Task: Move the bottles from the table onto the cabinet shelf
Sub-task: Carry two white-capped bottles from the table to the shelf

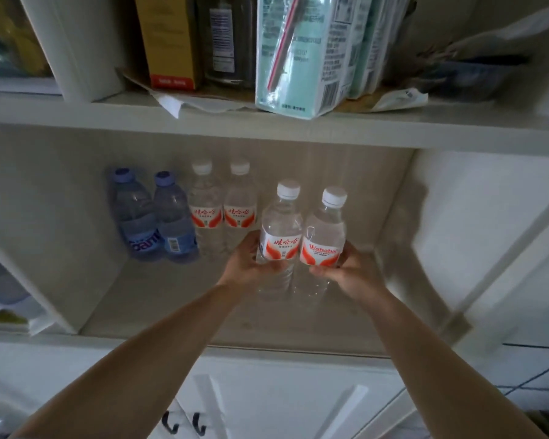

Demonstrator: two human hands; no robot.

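Note:
My left hand [251, 264] grips a clear water bottle [281, 223] with a white cap and a red-and-white label. Right beside it, my right hand [346, 274] grips a second bottle of the same kind [325, 229]. Both bottles are upright inside the open cabinet shelf [171, 296], toward its right side; whether their bases touch the shelf floor I cannot tell. At the back of the shelf stand two blue bottles [137, 213] [175, 217] and two more clear red-labelled bottles [205, 207] [240, 207].
The shelf above [267, 128] holds a yellow box [168, 42], a dark bottle [225, 39], teal cartons [301, 52] and papers. A white side panel [476, 232] bounds the compartment on the right. White cabinet doors with dark handles [184, 423] lie below.

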